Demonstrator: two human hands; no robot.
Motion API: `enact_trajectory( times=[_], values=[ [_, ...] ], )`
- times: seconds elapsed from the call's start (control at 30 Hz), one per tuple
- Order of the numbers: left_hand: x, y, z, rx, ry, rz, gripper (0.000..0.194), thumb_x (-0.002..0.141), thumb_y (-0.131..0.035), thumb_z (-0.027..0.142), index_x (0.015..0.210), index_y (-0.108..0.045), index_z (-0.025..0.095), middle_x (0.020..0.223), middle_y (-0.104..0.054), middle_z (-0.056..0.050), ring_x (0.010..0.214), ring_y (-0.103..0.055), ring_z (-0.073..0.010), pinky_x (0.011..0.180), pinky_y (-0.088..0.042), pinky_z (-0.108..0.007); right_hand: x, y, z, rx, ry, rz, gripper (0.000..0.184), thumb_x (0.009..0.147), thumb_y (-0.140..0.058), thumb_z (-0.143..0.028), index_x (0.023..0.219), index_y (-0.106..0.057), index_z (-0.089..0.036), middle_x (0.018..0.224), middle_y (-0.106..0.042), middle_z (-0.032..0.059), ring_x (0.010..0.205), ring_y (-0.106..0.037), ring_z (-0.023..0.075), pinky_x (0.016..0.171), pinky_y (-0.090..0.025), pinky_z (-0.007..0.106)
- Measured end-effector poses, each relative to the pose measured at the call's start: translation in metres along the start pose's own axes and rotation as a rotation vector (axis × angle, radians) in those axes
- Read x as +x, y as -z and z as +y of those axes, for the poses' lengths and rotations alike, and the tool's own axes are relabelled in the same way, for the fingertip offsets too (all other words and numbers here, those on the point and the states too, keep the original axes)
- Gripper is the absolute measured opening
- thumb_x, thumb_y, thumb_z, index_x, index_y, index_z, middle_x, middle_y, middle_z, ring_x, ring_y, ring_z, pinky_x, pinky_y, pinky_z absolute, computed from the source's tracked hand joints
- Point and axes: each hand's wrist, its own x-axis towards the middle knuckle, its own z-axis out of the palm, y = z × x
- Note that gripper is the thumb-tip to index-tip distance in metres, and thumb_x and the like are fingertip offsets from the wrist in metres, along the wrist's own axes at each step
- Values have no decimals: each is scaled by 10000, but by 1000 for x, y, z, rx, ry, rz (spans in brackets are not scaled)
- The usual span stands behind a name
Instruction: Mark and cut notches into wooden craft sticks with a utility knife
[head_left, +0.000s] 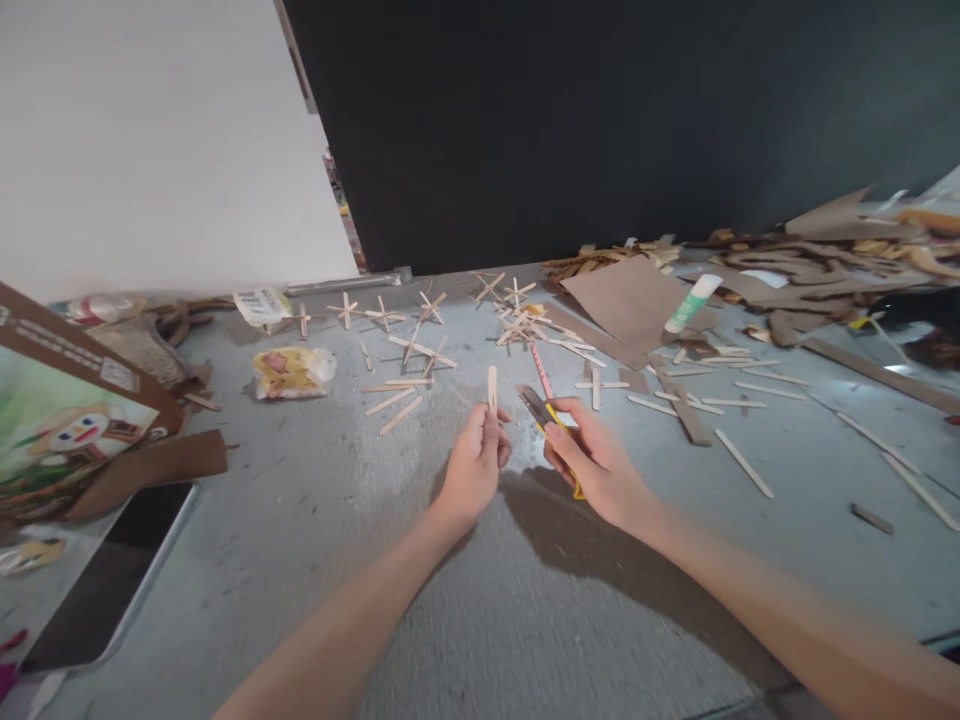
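Left fingers: our left hand (480, 448) pinches a flat wooden stick (493, 388), which points up from the grip.
Right fingers: our right hand (594, 462) is wrapped round a yellow and dark cutter (555, 428), its tip near the stick but apart from it.
Crosses: just beyond the hands we see several sticks joined or laid as crosses (431, 308), with more heaped beside them.
Loose sticks: some (386, 402) lie left of the crosses; many more (742, 465) are scattered to our right.
Strip: a pink strip (541, 370) with pale marks runs from the heap toward the cutter.
Glue: a white tube (692, 304) with a green band carries pale lettering too small for us to read.
Packets: a clear one (294, 374) holds something yellow and pinkish; a white one (261, 307) behind bears dark print we cannot make out.
Carton: at far left, the box (82, 410) shows a cartoon face on green and a row of white characters, illegible to us.
Phone: it lies at left, screen (112, 575) dark.
Table: grey and streaked (300, 540), with our shadow across it.
Cardboard: a brown sheet (619, 300) and many scraps (832, 265) lie along the back and right.
Room: a white wall (150, 140) stands left, a black panel (600, 120) behind.
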Motion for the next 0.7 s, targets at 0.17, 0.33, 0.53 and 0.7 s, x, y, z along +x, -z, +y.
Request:
enact_trajectory(
  times=[0.17,0.33,0.53,0.7],
  values=[
    [1,0,-1,33,-18,26,479,1005,-360,696,957,-492,238,537,-371,97,482,-340,-117,527,-295,-248,-2,2,0,-136,4,-25,375,1027,-433,-578,1168,-463,-232,607,-525,-71,500,-478,143,501,-369,274],
    [2,0,-2,46,-21,40,450,1015,-364,659,958,-498,233,535,-365,98,485,-342,-117,532,-289,-247,0,2,-1,-181,2,-73,354,1030,-420,-545,1137,-522,-223,579,-546,-64,463,-507,149,506,-394,288],
    [1,1,3,67,5,50,420,1031,-351,616,969,-493,226,546,-388,93,492,-347,-115,536,-299,-248,1,2,0,-241,30,-42,392,1024,-449,-548,1152,-618,-218,597,-583,-42,475,-530,156,530,-411,295],
    [1,1,5,64,26,30,462,1014,-355,665,972,-496,226,556,-391,89,492,-353,-114,532,-306,-245,2,2,1,-239,13,-25,426,1023,-464,-560,1163,-660,-209,607,-577,-40,474,-514,147,513,-405,281]
  ],
)
